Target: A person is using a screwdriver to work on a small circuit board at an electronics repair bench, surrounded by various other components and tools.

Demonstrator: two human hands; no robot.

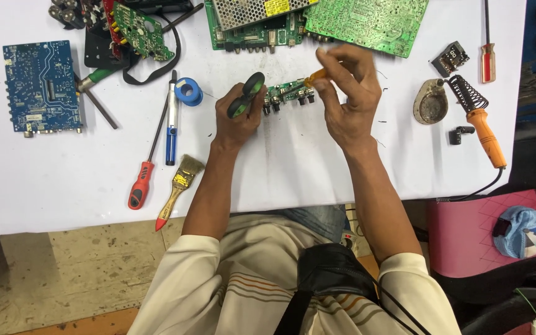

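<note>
My left hand (237, 115) grips a tool with green and black handles (247, 94), likely pliers or cutters, its tip at the left end of a small green circuit board (288, 93) with black knobs. My right hand (348, 93) pinches a thin tool with an orange handle (316, 77) over the board's right end and steadies the board. Both hands are raised over a white sheet (293, 161) covering the table.
A blue circuit board (41, 87) lies far left; larger green boards (367, 22) at the top. A red screwdriver (141, 183), blue desoldering pump (172, 121), solder spool (188, 92) and brush (178, 189) lie left. An orange soldering iron (484, 130) and its stand (430, 102) sit right.
</note>
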